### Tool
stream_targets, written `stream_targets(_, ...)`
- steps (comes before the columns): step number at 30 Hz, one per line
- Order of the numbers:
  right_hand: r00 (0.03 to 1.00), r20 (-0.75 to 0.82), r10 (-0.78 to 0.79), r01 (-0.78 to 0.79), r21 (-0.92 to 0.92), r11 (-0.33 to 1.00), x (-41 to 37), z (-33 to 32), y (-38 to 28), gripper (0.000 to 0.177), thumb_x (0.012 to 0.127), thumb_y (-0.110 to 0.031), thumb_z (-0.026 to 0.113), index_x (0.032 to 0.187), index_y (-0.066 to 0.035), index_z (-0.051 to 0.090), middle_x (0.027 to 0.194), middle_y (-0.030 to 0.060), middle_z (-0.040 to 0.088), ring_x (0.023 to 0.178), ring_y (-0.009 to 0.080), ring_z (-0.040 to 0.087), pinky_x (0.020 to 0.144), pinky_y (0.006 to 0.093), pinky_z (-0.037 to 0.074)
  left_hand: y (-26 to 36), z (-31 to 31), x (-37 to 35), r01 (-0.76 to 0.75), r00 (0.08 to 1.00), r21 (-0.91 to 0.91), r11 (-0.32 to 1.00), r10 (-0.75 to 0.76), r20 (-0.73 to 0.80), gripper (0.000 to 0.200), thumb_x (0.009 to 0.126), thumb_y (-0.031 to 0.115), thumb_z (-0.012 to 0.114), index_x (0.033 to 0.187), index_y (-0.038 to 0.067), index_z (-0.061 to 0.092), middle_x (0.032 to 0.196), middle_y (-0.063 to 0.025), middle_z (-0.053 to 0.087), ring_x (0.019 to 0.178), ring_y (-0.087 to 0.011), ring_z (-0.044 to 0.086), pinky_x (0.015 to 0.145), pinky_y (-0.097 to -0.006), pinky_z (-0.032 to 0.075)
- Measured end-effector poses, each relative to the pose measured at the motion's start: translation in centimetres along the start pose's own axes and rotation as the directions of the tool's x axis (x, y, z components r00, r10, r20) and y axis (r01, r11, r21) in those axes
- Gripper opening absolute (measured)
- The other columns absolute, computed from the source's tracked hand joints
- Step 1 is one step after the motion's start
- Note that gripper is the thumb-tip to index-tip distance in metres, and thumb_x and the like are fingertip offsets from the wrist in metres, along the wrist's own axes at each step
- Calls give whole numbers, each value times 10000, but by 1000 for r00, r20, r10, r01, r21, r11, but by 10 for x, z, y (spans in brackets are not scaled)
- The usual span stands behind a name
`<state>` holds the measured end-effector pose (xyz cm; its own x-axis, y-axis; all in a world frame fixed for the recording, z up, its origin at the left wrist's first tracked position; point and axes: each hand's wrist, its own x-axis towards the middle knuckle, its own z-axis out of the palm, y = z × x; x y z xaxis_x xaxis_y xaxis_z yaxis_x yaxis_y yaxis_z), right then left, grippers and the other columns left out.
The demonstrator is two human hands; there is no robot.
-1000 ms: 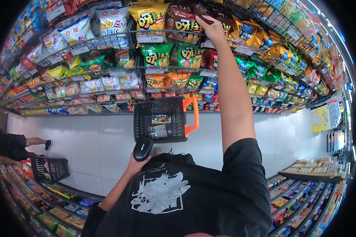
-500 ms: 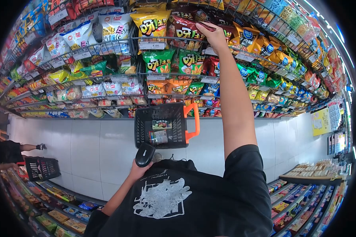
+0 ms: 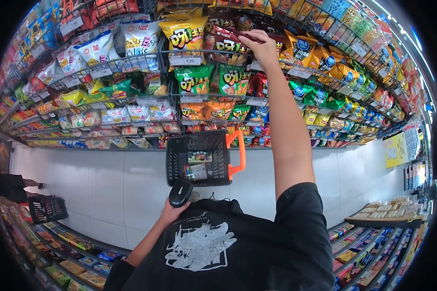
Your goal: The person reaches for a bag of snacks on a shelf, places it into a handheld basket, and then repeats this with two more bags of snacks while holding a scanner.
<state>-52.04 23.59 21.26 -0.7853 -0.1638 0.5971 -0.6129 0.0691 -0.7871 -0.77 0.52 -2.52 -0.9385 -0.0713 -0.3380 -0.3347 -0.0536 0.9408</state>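
Observation:
High on the shelf, my right hand (image 3: pixel 263 47) pinches the top edge of a dark red-brown bag of chips (image 3: pixel 230 45), which still sits in its wire rack. A yellow bag of chips (image 3: pixel 187 36) stands just left of it. Down near my chest, my left hand (image 3: pixel 172 211) is wrapped round a black handheld scanner (image 3: pixel 180 192). Beyond the scanner is a black shopping basket (image 3: pixel 173 155) with an orange handle (image 3: pixel 241 154). Inside lie a small pack with a fruit picture (image 3: pixel 199 156) and a printed packet (image 3: pixel 195 171).
Wire racks of snack bags curve across the front, with price tags (image 3: pixel 185 60) along their edges. At far left a person (image 3: pixel 7 186) is beside another black basket (image 3: pixel 47 208). Low shelves of boxed goods (image 3: pixel 369 252) lie behind me on both sides.
My right hand has shifted slightly, its fingers changing position along the bag's top. The person and basket at far left have moved further left. My left hand stays nearly still.

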Motion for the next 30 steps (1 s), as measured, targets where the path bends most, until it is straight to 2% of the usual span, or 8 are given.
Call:
stream_targets(3,999,-14,-47,46,-74,996,3,2,6,231,778,-151,831,979,-49,781,1018,47,670,937,132,630,812,260,500,-1,-1,1,-7,1000,10,1000,7,6,295,809,139,807,1041,9,680,942,-37,713,850,-108,635,796,-291,508)
stream_targets(6,999,-9,33,-33,-29,999,1,2,0,199,788,-132,817,959,-37,781,943,42,685,893,117,631,776,246,494,-3,-2,1,-17,1000,13,1000,17,7,307,807,135,806,1055,8,677,950,-37,711,858,-109,632,803,-292,507)
stream_targets(9,999,-5,-35,34,-72,997,1,1,0,189,804,-125,803,963,-26,776,918,39,684,855,116,632,766,254,495,-5,-2,1,-22,1000,8,1000,22,-3,311,808,131,805,1063,7,675,955,-39,712,861,-110,632,806,-292,507)
stream_targets(12,1000,11,25,-25,19,1000,1,1,-1,190,812,-143,801,945,-11,773,922,42,688,858,120,634,784,252,488,-5,-2,0,-10,1000,7,1000,10,-10,307,813,130,802,1063,4,676,958,-42,715,864,-110,634,809,-293,507)
stream_targets(15,999,-7,46,-46,-52,998,3,1,3,249,819,-167,803,1012,-17,757,952,47,692,871,117,635,790,252,488,-3,-4,0,-12,1000,14,1000,12,-13,288,819,131,799,1045,3,677,932,-42,712,843,-108,634,787,-290,509)
stream_targets(21,990,-73,118,-112,80,991,4,2,2,399,861,-243,776,1196,-59,661,1013,30,683,899,109,613,793,258,478,4,-2,2,-17,1000,1,1000,17,-24,205,831,144,795,916,11,664,718,-9,653,638,-80,594,598,-269,481)
stream_targets(26,953,-123,275,-236,265,935,5,-1,-5,338,928,-262,692,1172,-32,654,1028,34,668,920,106,596,823,251,460,4,-1,4,-31,999,9,999,31,-42,201,833,152,794,888,14,658,673,-2,632,586,-77,574,553,-271,468)
stream_targets(30,960,-215,178,-109,297,949,5,0,9,325,950,-262,659,1147,-4,648,1014,32,665,893,102,578,809,245,449,2,-3,5,-26,999,3,1000,26,-42,212,831,160,797,889,14,656,671,-5,630,585,-80,574,552,-272,468)
